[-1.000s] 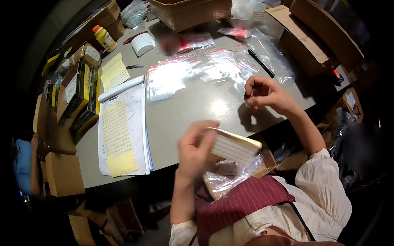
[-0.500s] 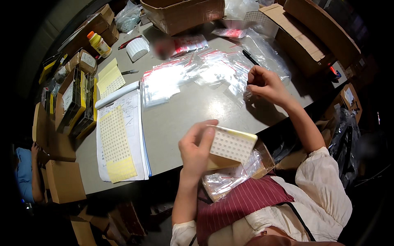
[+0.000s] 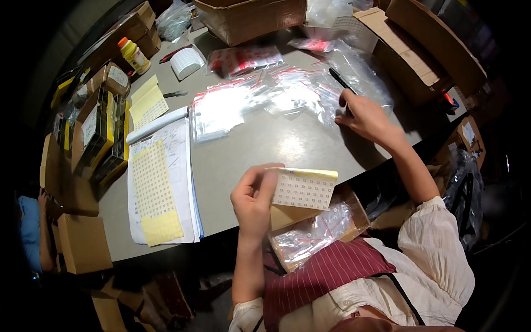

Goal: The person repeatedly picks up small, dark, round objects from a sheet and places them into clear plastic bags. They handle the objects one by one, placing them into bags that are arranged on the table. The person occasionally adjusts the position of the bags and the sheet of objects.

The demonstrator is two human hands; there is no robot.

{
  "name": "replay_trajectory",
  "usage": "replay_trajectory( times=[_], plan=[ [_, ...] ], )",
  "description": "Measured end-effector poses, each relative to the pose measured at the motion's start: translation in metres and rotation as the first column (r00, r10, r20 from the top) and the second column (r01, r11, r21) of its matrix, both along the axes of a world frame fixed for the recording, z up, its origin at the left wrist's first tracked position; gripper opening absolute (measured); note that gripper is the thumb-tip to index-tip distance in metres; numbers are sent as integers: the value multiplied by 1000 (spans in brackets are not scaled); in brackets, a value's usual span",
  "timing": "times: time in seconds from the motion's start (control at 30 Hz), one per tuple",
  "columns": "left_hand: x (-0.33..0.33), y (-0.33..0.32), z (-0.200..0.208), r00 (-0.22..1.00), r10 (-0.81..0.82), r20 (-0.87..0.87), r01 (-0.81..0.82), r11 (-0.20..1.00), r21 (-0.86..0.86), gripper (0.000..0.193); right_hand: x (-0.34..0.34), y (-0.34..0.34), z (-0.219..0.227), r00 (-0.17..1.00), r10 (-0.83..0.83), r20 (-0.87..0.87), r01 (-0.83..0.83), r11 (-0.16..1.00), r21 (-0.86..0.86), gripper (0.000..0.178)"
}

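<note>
My left hand [image 3: 253, 195] pinches a folded sheet of small stickers [image 3: 303, 189], white-faced with a yellow backing edge, between thumb and fingers. Below it, on my lap, a cardboard box [image 3: 354, 213] holds clear zip bags [image 3: 312, 235] with small pale pieces visible inside. Over the table's right part reaches my right hand [image 3: 365, 119], thumb and index finger apart, at the edge of a spread of flat clear zip bags [image 3: 293, 91] with red strips. Just beyond its fingers lies a black marker [image 3: 341, 79]. Whether the fingertips touch a bag is hard to tell.
A notepad [image 3: 185, 166] with a yellow sticker sheet [image 3: 155, 188] on it lies left. Cardboard boxes [image 3: 251, 22], a yellow bottle with orange cap [image 3: 134, 57] and red-printed packets [image 3: 246, 60] line the far side. Someone's blue sleeve [image 3: 30, 232] shows at far left.
My left hand has moved slightly left with the sticker sheet, which now faces up more squarely. On my right hand, the thumb and index finger have spread apart near the bags.
</note>
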State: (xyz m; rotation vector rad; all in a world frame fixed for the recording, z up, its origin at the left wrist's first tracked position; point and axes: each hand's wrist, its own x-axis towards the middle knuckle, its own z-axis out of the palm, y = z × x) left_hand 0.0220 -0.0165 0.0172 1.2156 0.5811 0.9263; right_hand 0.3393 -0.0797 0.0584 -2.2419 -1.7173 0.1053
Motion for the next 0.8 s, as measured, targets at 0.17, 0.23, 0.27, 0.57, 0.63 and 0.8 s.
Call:
replay_trajectory(
  times=[0.17, 0.23, 0.27, 0.57, 0.63, 0.8],
  plan=[
    [-4, 5, -3, 990, 71, 125, -57, 991, -117, 15, 5, -29, 15, 988, 16, 152, -14, 1000, -15, 72],
    [-5, 7, -8, 964, 119, 239, -78, 982, -172, 15, -10, -44, 17, 989, 28, 145, -20, 998, -54, 81],
    [-7, 8, -7, 966, 127, 226, -82, 977, -199, 16, -15, -51, 16, 986, 72, 152, -66, 997, -40, 83],
    [-28, 10, 8, 987, 147, 62, -138, 981, -134, 18, -45, -81, 27, 910, 306, -279, -357, 922, -153, 64],
    [-29, 6, 12, 986, 156, -53, -157, 988, -10, 18, -51, -77, 37, 851, 326, -412, -374, 926, -41, 39],
    [-13, -10, 22, 965, 108, -240, -75, 987, 142, 14, -75, -57, 45, 802, 484, -350, -429, 874, 226, 29]
  ],
)
